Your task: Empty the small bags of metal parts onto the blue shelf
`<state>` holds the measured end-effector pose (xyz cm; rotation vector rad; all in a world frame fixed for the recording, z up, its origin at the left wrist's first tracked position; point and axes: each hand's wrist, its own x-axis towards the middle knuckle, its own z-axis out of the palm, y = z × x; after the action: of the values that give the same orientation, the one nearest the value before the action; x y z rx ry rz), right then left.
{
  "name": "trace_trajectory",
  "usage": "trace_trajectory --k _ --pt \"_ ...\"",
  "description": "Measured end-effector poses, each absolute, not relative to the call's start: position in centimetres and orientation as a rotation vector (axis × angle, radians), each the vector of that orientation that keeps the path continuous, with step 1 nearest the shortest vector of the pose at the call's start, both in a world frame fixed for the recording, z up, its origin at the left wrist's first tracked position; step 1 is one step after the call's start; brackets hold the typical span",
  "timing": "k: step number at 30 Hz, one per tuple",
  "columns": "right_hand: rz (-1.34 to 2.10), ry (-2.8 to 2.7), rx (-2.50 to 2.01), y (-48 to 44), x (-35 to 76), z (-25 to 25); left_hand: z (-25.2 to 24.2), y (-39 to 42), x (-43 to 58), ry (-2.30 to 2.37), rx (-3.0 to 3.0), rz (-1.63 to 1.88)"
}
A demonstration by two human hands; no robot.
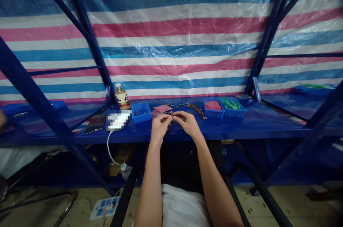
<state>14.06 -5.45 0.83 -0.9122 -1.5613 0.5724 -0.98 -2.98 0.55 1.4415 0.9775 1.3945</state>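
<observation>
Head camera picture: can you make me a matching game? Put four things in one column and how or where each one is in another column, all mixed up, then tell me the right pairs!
Things:
1. Plastic bottle
2. Smartphone
3. Power strip
4. Blue tray

How or where:
A. On the floor
B. Standing upright
C. Holding green pieces
D. Lying flat on the blue bench

Right pairs: 1-B, 2-D, 3-A, 4-C.

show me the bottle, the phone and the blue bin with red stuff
plastic bottle (122, 99), head view, on its label
phone (95, 124), head view, on its dark glossy face
blue plastic bin (213, 114), head view, on its front wall
</observation>
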Motion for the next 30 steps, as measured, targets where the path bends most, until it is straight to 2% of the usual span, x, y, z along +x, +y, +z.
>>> trace_trajectory --k 4,7,12,14,21,26,30 --pt "0.555 -1.576 -0.944 -5.2 14.1 0.6 0.4 -2.7 -1.2 0.973 1.493 1.438" --pt "0.509 -1.581 -1.025 -4.9 14.2 0.4 0.8 -2.8 -2.4 1.077 1.569 1.608" --pt "0.467 -1.601 -1.131 -4.9 14.3 0.2 1.9 -2.6 -6.7 1.586 1.693 2.171" --pt "0.480 -1.605 -1.149 -5.0 14.2 0.3 1.9 -1.7 -8.5 1.838 1.667 2.276" --pt "0.353 -1.662 -1.225 -4.5 14.2 -0.3 -0.2 1.1 -10.5 2.220 1.642 1.916" --pt "0.102 -1.813 -1.341 -3.6 14.0 -1.2 -0.6 0.0 -9.2 2.201 1.596 1.959" --pt "0.052 -1.878 -1.375 -3.4 13.5 -1.4 -0.1 -1.8 -6.6 2.236 1.572 2.042"
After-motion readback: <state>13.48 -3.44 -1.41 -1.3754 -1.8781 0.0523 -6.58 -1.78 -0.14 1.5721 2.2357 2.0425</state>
